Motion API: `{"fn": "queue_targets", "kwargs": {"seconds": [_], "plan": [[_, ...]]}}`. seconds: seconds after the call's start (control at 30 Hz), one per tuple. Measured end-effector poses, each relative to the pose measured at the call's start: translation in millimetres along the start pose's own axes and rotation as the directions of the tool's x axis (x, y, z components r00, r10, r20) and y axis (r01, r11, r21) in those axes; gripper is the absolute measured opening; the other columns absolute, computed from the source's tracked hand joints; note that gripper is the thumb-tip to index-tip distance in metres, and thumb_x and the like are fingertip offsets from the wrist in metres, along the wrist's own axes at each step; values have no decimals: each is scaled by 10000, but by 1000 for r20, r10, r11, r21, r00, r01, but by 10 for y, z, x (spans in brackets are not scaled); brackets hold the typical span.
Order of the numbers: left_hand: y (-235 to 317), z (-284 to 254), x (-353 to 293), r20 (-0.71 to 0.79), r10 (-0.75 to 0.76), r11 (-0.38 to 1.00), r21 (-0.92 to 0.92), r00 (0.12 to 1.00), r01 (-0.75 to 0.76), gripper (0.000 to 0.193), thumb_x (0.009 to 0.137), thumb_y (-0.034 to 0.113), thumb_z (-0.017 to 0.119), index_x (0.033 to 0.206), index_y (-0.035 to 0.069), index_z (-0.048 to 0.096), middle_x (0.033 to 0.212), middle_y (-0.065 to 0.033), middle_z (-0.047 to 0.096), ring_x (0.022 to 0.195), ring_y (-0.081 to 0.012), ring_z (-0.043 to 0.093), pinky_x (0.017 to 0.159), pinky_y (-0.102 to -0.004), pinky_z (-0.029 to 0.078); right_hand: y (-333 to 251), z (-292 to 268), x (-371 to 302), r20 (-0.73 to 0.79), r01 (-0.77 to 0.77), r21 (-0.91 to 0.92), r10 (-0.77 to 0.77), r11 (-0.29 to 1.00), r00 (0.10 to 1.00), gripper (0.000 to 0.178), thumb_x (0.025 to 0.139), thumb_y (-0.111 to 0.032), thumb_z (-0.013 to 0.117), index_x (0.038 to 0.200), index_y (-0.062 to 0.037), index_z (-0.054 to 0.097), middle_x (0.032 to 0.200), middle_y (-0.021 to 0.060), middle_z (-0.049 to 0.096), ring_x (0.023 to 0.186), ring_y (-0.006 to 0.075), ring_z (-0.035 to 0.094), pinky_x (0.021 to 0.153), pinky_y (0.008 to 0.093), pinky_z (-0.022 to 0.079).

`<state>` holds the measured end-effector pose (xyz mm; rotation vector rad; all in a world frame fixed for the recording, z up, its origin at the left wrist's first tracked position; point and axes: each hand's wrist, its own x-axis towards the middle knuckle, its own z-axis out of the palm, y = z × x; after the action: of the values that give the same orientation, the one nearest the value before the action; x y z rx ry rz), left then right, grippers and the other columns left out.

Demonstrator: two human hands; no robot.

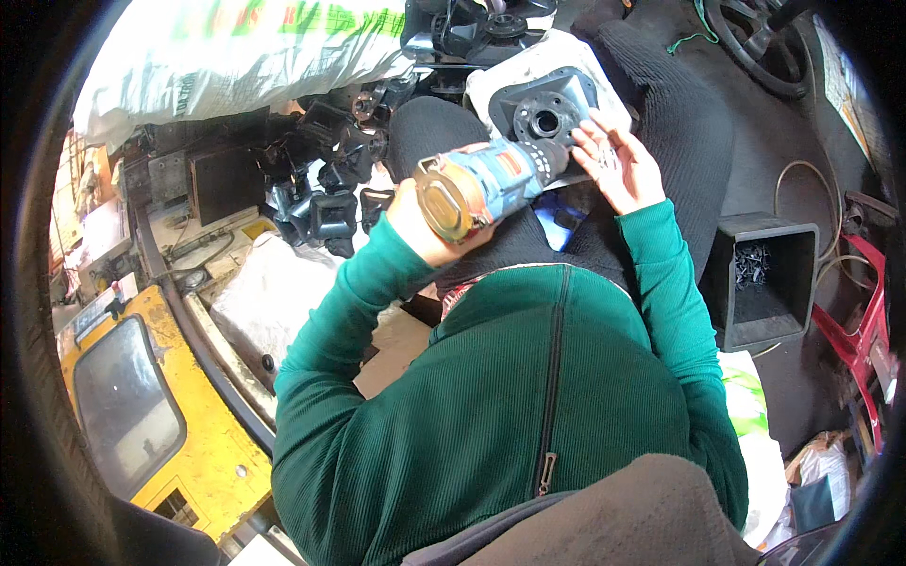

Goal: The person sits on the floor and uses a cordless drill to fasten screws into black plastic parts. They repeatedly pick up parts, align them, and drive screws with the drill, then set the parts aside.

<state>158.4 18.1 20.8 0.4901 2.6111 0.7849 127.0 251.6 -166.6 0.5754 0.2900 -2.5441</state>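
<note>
My left hand (415, 229) is wrapped round the handle of a blue cordless drill (505, 176). The drill's black chuck points up and right, at the edge of a black plastic part (563, 91). That part has a square flange and a round hub with a central hole, and rests on a white pad (483, 87) over my legs. Beside the chuck my right hand (621, 172) is half curled, palm up, with small silvery pieces like screws in it. Its fingertips are at the part's edge; whether they touch it I cannot tell. The drill's tip is hidden.
At right stands a dark open bin (763, 325) with many small dark screws inside. Black plastic parts (332, 217) lie heaped at left, below a large white sack (245, 71). A yellow machine panel (203, 424) is at lower left, a red frame (864, 321) at far right.
</note>
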Motion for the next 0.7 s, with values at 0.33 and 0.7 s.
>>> {"fn": "queue_targets", "kwargs": {"seconds": [0.33,0.7], "plan": [[142,144,-181,26,-125,992,-30,992,126,579,674,200,760,1147,-1,494,1039,-133,598,921,-258,611,810,-360,492,62,108,-181,249,-175,2,169,985,954,524,929,-283,423,1338,27,315,1285,251,439,1186,334,466,822,395,540],[76,-23,-187,-38,41,998,56,998,-39,429,675,182,751,1044,41,582,1006,-117,614,894,-264,619,778,-368,503,79,194,-283,63,-131,-503,188,854,980,398,868,-164,588,1222,-3,507,1032,90,614,924,150,612,792,272,519]]}}
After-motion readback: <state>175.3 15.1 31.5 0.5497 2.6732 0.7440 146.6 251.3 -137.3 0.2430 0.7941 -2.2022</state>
